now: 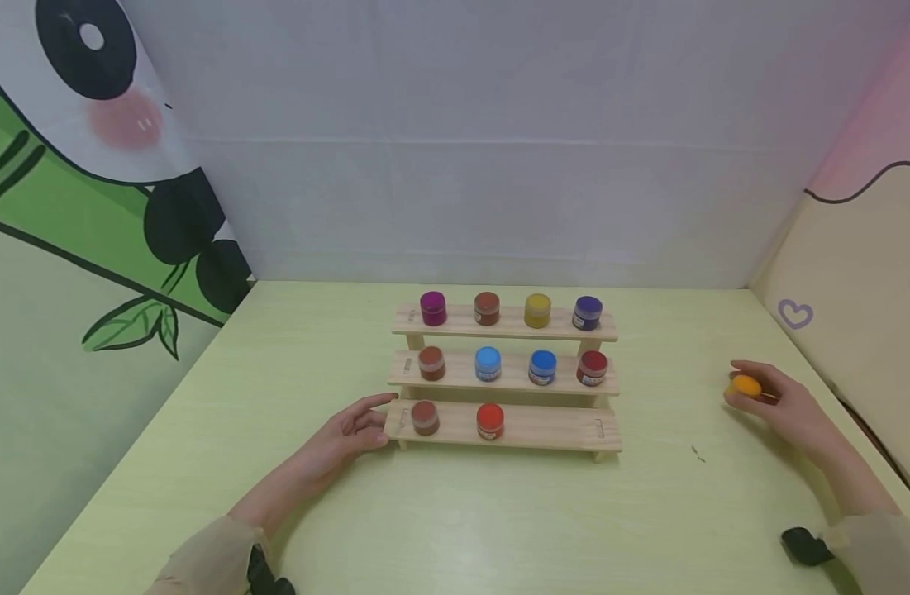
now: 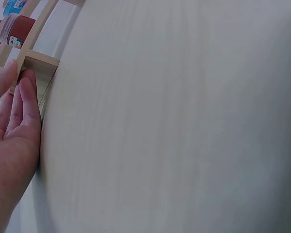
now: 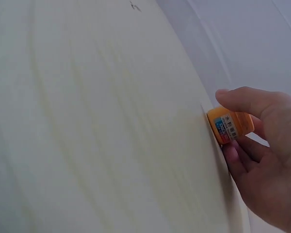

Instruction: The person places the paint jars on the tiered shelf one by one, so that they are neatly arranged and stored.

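Observation:
A three-tier wooden rack (image 1: 551, 426) stands mid-table with small paint jars on its shelves. At the left end of its bottom shelf, my left hand (image 1: 354, 430) grips the wood; the left wrist view has the thumb on one side and fingers (image 2: 29, 99) on the other. Far to the right, my right hand (image 1: 785, 405) holds an orange paint jar (image 1: 746, 386) between thumb and fingers. The right wrist view shows the jar's printed label (image 3: 227, 127), with the jar on its side, low at the tabletop.
The bottom shelf bears a brown jar (image 1: 425, 418) and a red jar (image 1: 490, 421) on its left half. Several jars line each of the upper two shelves. A pale wall (image 1: 499, 207) rises behind the table (image 1: 313, 529), and a patterned panel (image 1: 864, 314) bounds the right.

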`<state>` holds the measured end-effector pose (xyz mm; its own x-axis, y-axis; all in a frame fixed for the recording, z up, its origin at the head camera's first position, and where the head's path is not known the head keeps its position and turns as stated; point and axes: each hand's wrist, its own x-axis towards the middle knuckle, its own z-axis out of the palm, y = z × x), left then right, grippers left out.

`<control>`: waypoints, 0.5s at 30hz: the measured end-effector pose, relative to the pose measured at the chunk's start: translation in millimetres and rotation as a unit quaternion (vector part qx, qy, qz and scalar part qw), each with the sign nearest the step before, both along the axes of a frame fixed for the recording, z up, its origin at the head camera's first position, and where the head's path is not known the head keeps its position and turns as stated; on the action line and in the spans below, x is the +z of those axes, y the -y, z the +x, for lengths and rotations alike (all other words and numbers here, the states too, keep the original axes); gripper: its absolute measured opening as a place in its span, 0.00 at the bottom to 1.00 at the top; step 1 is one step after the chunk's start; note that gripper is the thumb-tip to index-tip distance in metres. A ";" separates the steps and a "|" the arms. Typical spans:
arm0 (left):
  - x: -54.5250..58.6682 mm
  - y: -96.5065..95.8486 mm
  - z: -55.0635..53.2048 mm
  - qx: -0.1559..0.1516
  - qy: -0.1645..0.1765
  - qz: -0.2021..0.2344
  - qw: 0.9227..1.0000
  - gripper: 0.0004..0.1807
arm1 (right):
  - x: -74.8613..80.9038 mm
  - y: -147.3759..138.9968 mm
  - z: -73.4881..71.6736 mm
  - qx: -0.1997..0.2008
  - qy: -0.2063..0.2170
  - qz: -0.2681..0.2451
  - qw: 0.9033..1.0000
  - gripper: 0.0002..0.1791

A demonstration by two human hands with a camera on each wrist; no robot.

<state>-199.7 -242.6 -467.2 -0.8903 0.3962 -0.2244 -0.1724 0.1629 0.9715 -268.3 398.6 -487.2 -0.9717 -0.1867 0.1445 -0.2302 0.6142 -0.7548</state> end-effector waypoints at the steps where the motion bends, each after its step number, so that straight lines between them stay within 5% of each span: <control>1: -0.1 -0.1 0.0 0.001 0.001 -0.001 1.000 0.37 | 0.1 -1.3 0.2 0.003 0.002 0.001 1.000 0.32; 8: 0.2 -1.3 0.5 0.008 0.004 -0.004 1.000 0.38 | -0.8 -9.4 1.5 0.013 0.018 0.004 1.000 0.30; 15: 1.4 -1.7 0.5 0.007 0.003 -0.007 1.000 0.38 | -3.7 -15.0 1.3 0.026 0.033 -0.047 0.998 0.26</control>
<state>-199.3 -240.9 -465.9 -0.8947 0.3804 -0.2341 -0.1798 0.1732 0.9683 -266.9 413.6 -490.9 -0.9691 -0.2257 0.0997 -0.2077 0.5277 -0.8237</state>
